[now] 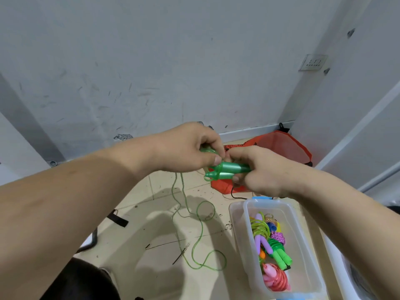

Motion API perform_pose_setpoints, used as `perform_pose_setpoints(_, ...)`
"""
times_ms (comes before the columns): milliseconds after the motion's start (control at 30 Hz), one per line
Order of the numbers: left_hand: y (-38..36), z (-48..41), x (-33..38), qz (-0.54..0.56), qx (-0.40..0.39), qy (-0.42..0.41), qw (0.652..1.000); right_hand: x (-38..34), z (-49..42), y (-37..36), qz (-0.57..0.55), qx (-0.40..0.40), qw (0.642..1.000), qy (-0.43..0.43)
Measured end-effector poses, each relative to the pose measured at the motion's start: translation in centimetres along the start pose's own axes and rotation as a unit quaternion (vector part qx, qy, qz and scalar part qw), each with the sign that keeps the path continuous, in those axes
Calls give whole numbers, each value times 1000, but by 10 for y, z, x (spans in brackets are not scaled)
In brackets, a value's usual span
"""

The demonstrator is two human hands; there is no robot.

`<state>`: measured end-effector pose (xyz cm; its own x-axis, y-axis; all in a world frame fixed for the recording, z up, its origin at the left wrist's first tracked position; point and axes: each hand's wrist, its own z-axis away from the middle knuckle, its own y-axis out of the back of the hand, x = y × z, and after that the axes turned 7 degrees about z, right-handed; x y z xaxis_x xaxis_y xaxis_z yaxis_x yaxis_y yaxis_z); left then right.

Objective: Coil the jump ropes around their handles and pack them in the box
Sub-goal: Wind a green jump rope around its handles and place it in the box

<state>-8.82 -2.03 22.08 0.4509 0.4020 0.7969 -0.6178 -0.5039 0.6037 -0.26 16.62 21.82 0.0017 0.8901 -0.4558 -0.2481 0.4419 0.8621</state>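
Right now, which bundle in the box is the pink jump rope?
Find the clear plastic box on the tiled floor, lower right. The coiled pink jump rope lies at the box's near end, just below the bright green handles. It alone is pink; neighbours are green, purple, yellow.

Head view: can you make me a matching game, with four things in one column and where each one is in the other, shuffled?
Things:
1. glossy green handles
2. uncoiled rope
3. pink rope
4. orange bag

Places:
A. in the box
B. beside the wall
C. held by the left hand and right hand
D. trailing on the floor

Pairs: 1-C, 2-D, 3-A, 4-B.
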Motion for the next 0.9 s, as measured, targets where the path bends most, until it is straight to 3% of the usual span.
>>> perform_pose_setpoints(100,8,2,-2,209,24,52,976,-6,3,6,-44,13,998,37)
perform_pose_setpoints(233,16,3,-11,311,49,133,940,-23,16,13,-202,17,973,113)
perform_pose_setpoints(333,7,2,-13,270,76,156,947,-24,13,11,-264,64,958,94)
perform_pose_setpoints(533,-36,-13,-9,114,107,184,970,1,-6,-7,-297,130,941,-95)
perform_pose_setpoints(667,-33,-8,1,117,75,196,971,20,-18,-8,-164,212,950,-158)
perform_pose_setpoints(800,-16,0,14,65,34,101,992,26,-17,-9,-39,174,977,-120)
perform_pose_setpoints(900,-3,2,14,-3,84,1,996,12,-15,-10,-38,142,988,-41)
